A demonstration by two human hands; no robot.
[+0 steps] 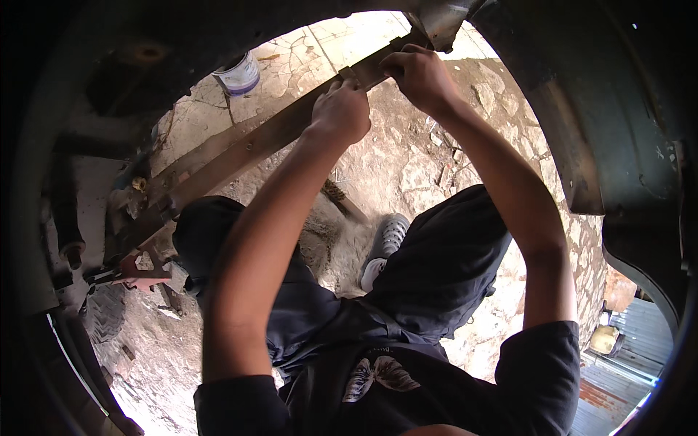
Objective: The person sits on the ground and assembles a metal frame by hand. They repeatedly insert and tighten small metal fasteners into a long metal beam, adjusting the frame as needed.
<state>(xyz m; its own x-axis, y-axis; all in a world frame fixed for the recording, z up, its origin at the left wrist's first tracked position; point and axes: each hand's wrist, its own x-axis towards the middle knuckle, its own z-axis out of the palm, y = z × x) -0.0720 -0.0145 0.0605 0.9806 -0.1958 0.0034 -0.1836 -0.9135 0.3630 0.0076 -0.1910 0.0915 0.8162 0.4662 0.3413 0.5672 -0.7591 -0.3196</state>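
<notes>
A long rusty leaf spring [247, 145] runs slantwise from the lower left to a metal bracket [440, 25] at the top. My left hand [342, 112] has its fingers curled over the spring, next to a small clip [347, 73] that wraps around it. Farther up, near the bracket, my right hand [423, 78] is closed at the spring's edge, its thumb and fingers bent. The backs of both hands partly hide their fingertips. No tool shows in either hand.
Dark vehicle bodywork [603, 109] arches around me. A white and purple bucket [240, 75] stands on cracked paving beyond the spring. A dark cylinder [65, 211] and a red metal part [142, 272] are at left. Stony ground [422, 167] lies below; corrugated sheet [640, 334] is at lower right.
</notes>
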